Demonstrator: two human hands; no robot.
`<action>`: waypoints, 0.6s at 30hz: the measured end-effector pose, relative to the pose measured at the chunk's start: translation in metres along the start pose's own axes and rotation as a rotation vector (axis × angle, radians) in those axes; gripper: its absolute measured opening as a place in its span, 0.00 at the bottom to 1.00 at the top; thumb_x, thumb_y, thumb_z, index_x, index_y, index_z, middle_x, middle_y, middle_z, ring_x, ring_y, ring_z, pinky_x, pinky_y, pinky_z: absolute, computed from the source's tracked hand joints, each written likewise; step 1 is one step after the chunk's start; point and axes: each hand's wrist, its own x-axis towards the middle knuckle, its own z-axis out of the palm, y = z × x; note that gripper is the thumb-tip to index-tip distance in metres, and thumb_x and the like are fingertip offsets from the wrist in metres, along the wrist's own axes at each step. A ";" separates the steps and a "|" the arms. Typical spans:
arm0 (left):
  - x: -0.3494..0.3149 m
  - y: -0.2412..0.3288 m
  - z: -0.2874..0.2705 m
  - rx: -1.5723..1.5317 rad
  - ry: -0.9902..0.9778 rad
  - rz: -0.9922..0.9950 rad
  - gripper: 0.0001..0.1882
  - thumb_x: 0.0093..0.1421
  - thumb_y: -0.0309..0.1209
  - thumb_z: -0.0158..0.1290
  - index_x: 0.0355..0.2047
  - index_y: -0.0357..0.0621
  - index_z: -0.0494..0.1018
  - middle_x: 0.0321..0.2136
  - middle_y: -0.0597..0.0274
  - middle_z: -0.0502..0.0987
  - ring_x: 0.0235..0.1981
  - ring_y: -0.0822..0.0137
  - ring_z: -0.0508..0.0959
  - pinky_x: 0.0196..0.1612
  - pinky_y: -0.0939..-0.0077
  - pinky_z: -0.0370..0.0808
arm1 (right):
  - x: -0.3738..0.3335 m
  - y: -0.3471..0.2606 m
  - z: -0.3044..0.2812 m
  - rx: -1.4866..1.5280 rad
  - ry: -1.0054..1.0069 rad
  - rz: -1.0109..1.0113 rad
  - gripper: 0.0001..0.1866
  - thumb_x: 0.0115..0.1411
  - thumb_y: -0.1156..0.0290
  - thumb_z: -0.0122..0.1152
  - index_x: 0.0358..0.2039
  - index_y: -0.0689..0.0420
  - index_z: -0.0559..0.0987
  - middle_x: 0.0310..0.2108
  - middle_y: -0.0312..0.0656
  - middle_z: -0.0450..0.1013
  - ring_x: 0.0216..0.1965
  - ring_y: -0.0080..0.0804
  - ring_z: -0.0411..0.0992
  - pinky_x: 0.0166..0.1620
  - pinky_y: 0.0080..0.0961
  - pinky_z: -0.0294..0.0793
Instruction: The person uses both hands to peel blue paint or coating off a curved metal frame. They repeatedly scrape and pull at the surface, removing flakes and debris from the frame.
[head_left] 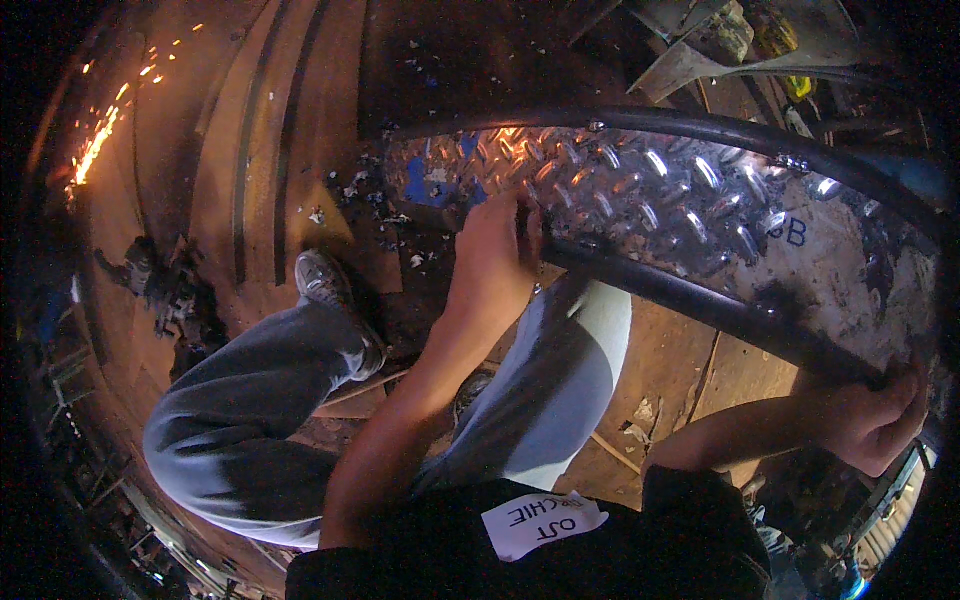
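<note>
A shiny diamond-plate metal panel (655,190) with dark tubes along its long edges lies across in front of me, over my knee. My left hand (495,240) is closed on the near edge of the panel, toward its left end; its fingertips are partly hidden. At the near right corner, my right hand (880,420) is closed around the end of the near tube (700,295). Blue patches (428,185) mark the left end of the plate, and orange light glints off its raised pattern.
Bright sparks (95,145) fly at the far left. Long dark strips (290,130) lie on the brown floor. A dark heap of metal parts (170,290) sits left of my shoe (325,285). Small scraps litter the floor, and tools and a yellow object (797,87) lie at the far right.
</note>
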 end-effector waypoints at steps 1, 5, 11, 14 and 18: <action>-0.001 -0.002 0.000 -0.048 0.004 -0.024 0.13 0.60 0.23 0.52 0.46 0.36 0.72 0.37 0.42 0.78 0.42 0.42 0.78 0.42 0.58 0.74 | 0.001 0.000 0.000 -0.011 -0.017 -0.009 0.12 0.53 0.73 0.57 0.28 0.69 0.83 0.27 0.49 0.80 0.28 0.35 0.77 0.31 0.26 0.77; -0.004 -0.002 -0.003 -0.128 0.082 0.027 0.13 0.57 0.21 0.55 0.44 0.38 0.75 0.39 0.45 0.78 0.41 0.47 0.79 0.42 0.63 0.74 | 0.000 0.000 0.000 0.000 0.001 0.023 0.12 0.53 0.73 0.56 0.28 0.69 0.83 0.27 0.49 0.80 0.28 0.35 0.77 0.32 0.25 0.77; -0.001 -0.008 0.000 -0.183 0.093 0.083 0.08 0.54 0.20 0.57 0.36 0.38 0.76 0.34 0.47 0.77 0.35 0.46 0.78 0.36 0.60 0.74 | -0.003 0.002 -0.002 -0.010 -0.009 0.015 0.11 0.55 0.75 0.56 0.30 0.70 0.83 0.28 0.50 0.80 0.28 0.35 0.77 0.32 0.27 0.79; 0.001 -0.015 0.008 -0.215 0.106 0.120 0.07 0.55 0.19 0.55 0.36 0.37 0.75 0.33 0.48 0.76 0.34 0.46 0.77 0.35 0.60 0.73 | 0.000 0.007 -0.002 0.031 -0.013 0.001 0.11 0.56 0.75 0.57 0.31 0.70 0.82 0.29 0.51 0.79 0.28 0.35 0.77 0.33 0.27 0.80; -0.005 -0.027 0.014 -0.077 0.158 0.126 0.08 0.56 0.16 0.50 0.36 0.37 0.73 0.33 0.47 0.75 0.34 0.45 0.77 0.35 0.60 0.73 | -0.006 0.002 -0.001 0.019 0.032 0.168 0.11 0.56 0.74 0.59 0.32 0.71 0.82 0.29 0.52 0.79 0.29 0.36 0.77 0.34 0.27 0.81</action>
